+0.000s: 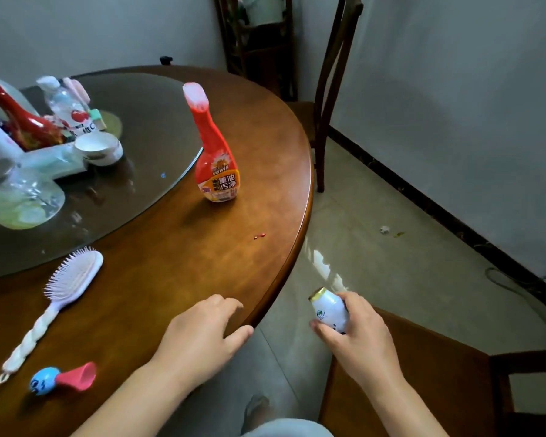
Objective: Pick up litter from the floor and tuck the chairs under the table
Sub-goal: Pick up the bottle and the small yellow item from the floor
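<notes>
1. Right hand (356, 335) grips a small white bottle (330, 312), fingers and thumb curled round it, off the table (265, 146) edge, above the floor (391, 279).
2. Bottle tilted: long axis runs from the palm up-left, gold-rimmed mouth pointing away, toward the table. Contents: can't tell.
3. Left hand (202, 332) rests on the table rim, fingers relaxed and spread, holding nothing.
4. Litter: small white scrap (384, 229) on the floor, well ahead of the right hand, near the wall.
5. Chairs: one (423, 367) just right of the right hand; another (328, 99) far ahead, seat partly under the table.
6. Ahead of the left hand: upright red spray bottle (216, 149), nozzle end up. Left of it: hairbrush (63, 288). Far left: white bowl (99, 148), inside not visible.
</notes>
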`<move>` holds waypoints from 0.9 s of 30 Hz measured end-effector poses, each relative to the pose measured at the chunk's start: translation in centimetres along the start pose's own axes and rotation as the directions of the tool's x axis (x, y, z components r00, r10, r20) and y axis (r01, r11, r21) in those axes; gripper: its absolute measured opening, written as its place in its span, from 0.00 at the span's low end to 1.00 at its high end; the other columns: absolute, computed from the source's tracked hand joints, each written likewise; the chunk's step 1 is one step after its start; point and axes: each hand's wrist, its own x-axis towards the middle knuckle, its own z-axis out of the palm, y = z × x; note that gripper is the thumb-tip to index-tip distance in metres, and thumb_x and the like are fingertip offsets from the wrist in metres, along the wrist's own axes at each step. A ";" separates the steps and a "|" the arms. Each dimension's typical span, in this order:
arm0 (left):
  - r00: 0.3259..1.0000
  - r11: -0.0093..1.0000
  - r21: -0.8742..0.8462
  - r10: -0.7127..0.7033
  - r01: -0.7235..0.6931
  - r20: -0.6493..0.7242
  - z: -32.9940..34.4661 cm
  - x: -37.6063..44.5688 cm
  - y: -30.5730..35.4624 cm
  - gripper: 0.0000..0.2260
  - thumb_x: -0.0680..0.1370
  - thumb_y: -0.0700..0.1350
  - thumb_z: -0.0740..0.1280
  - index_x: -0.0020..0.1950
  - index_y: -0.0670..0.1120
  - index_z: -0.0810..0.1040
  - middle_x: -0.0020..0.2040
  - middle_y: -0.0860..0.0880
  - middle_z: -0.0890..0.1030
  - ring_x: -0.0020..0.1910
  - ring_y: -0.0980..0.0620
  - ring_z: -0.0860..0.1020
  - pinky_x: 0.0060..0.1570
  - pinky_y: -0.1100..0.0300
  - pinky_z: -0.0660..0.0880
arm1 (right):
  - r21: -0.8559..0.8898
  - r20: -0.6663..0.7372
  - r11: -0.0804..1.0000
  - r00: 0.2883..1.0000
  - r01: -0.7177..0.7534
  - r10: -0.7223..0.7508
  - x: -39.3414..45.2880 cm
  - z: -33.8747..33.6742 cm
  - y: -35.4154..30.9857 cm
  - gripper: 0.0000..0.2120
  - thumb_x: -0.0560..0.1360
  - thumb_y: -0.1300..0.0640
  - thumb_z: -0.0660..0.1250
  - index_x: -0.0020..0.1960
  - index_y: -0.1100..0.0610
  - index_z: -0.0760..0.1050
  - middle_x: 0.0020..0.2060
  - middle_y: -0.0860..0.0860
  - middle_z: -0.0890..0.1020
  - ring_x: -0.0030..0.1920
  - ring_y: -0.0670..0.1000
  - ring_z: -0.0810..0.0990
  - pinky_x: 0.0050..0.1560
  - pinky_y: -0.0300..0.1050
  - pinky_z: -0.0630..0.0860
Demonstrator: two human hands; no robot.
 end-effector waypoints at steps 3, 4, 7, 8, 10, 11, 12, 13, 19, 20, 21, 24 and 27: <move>0.999 1.000 -0.026 -0.007 0.006 -0.031 -1.0 2.7 -0.6 0.22 0.73 0.64 0.60 0.65 0.60 0.68 0.63 0.60 0.74 0.58 0.59 0.74 0.51 0.66 0.73 | -0.017 0.032 0.999 0.999 0.044 -0.044 3.0 0.5 -1.7 0.16 0.67 0.43 0.69 0.50 0.47 0.68 0.41 0.45 0.73 0.43 0.48 0.73 0.41 0.45 0.70; 1.000 0.999 -0.040 -0.004 0.003 -0.031 -1.4 3.5 -0.7 0.21 0.74 0.64 0.60 0.65 0.59 0.68 0.62 0.59 0.74 0.58 0.58 0.74 0.52 0.65 0.73 | -0.021 0.034 0.999 0.998 0.050 -0.049 3.9 0.4 -2.2 0.16 0.66 0.43 0.69 0.50 0.47 0.69 0.41 0.45 0.74 0.43 0.49 0.74 0.41 0.46 0.71; 0.999 0.997 -0.063 0.032 -0.033 -0.015 -2.4 5.9 -0.6 0.21 0.75 0.63 0.59 0.65 0.58 0.69 0.60 0.59 0.75 0.55 0.58 0.74 0.50 0.64 0.74 | -0.012 0.016 0.998 0.998 0.059 -0.059 6.2 0.0 -3.4 0.17 0.66 0.44 0.69 0.51 0.47 0.70 0.42 0.45 0.75 0.44 0.49 0.74 0.42 0.47 0.73; 0.999 0.996 -0.072 0.042 -0.043 -0.009 -2.6 6.8 -0.5 0.20 0.75 0.63 0.59 0.65 0.58 0.69 0.60 0.58 0.75 0.55 0.58 0.74 0.50 0.64 0.74 | -0.009 0.009 0.998 0.998 0.062 -0.062 7.1 -0.1 -3.6 0.17 0.66 0.45 0.69 0.51 0.47 0.70 0.42 0.45 0.75 0.43 0.49 0.74 0.42 0.47 0.73; 0.999 0.994 -0.096 0.043 -0.043 -0.004 -2.8 8.6 -0.2 0.20 0.75 0.63 0.59 0.65 0.58 0.69 0.60 0.58 0.75 0.56 0.58 0.74 0.50 0.64 0.74 | -0.006 0.001 0.998 0.998 0.065 -0.065 8.8 -0.3 -3.9 0.17 0.65 0.44 0.70 0.51 0.47 0.70 0.42 0.45 0.75 0.43 0.48 0.74 0.41 0.46 0.72; 0.999 0.994 -0.107 0.035 -0.035 -0.006 -2.9 9.7 -0.1 0.20 0.75 0.63 0.59 0.65 0.59 0.69 0.61 0.59 0.74 0.56 0.58 0.74 0.50 0.64 0.74 | -0.004 0.001 0.997 0.998 0.071 -0.071 10.0 -0.3 -4.0 0.17 0.65 0.44 0.70 0.51 0.47 0.70 0.42 0.44 0.75 0.43 0.48 0.74 0.40 0.45 0.71; 1.000 0.993 -0.113 0.023 -0.024 -0.006 -2.9 10.7 0.1 0.21 0.74 0.63 0.60 0.65 0.59 0.68 0.62 0.59 0.74 0.57 0.58 0.74 0.51 0.65 0.73 | -0.004 0.007 0.997 0.997 0.075 -0.075 11.3 -0.3 -4.1 0.17 0.65 0.44 0.70 0.51 0.46 0.70 0.42 0.44 0.75 0.43 0.48 0.74 0.40 0.44 0.71; 1.000 0.993 -0.116 0.013 -0.013 -0.007 -2.9 11.9 0.2 0.21 0.74 0.63 0.60 0.66 0.59 0.68 0.62 0.59 0.74 0.58 0.58 0.74 0.51 0.65 0.73 | -0.005 0.015 0.997 0.997 0.079 -0.079 12.6 -0.3 -4.1 0.17 0.65 0.45 0.70 0.50 0.46 0.70 0.42 0.43 0.74 0.42 0.47 0.74 0.39 0.44 0.70; 0.997 0.986 -0.147 -0.069 0.073 0.031 -3.2 20.4 2.7 0.20 0.75 0.63 0.60 0.65 0.60 0.68 0.62 0.60 0.73 0.57 0.59 0.73 0.50 0.66 0.72 | -0.046 0.079 0.992 0.990 0.116 -0.113 23.0 -2.1 -3.6 0.14 0.66 0.47 0.68 0.49 0.45 0.68 0.42 0.43 0.75 0.41 0.45 0.74 0.38 0.43 0.71; 0.997 0.985 -0.152 -0.075 0.079 0.032 -3.4 21.5 3.2 0.20 0.75 0.63 0.60 0.66 0.60 0.68 0.62 0.60 0.73 0.57 0.59 0.73 0.50 0.65 0.72 | -0.051 0.098 0.990 0.988 0.128 -0.123 24.7 -2.5 -3.5 0.14 0.66 0.46 0.68 0.49 0.46 0.69 0.42 0.44 0.75 0.41 0.45 0.74 0.38 0.44 0.71; 0.996 0.983 -0.160 -0.086 0.091 0.033 -3.7 22.7 3.8 0.20 0.75 0.63 0.59 0.65 0.59 0.68 0.61 0.59 0.73 0.56 0.59 0.73 0.50 0.65 0.72 | -0.066 0.121 0.988 0.984 0.138 -0.130 26.4 -3.1 -3.5 0.14 0.67 0.46 0.68 0.49 0.47 0.69 0.42 0.44 0.75 0.41 0.46 0.74 0.38 0.44 0.71; 0.992 0.980 -0.156 -0.119 0.122 0.031 -4.6 25.6 4.9 0.20 0.75 0.62 0.59 0.65 0.59 0.68 0.60 0.59 0.73 0.57 0.59 0.73 0.52 0.62 0.73 | -0.111 0.166 0.975 0.970 0.194 -0.175 30.6 -4.2 -3.1 0.14 0.67 0.45 0.68 0.48 0.48 0.68 0.41 0.44 0.74 0.41 0.46 0.72 0.35 0.40 0.68; 0.991 0.980 -0.146 -0.134 0.132 -0.005 -5.6 27.1 5.4 0.19 0.75 0.62 0.59 0.64 0.58 0.69 0.58 0.59 0.74 0.57 0.57 0.73 0.52 0.61 0.71 | -0.111 0.186 0.974 0.967 0.197 -0.175 32.8 -5.0 -2.8 0.15 0.66 0.44 0.68 0.47 0.50 0.68 0.41 0.44 0.73 0.41 0.47 0.72 0.35 0.41 0.67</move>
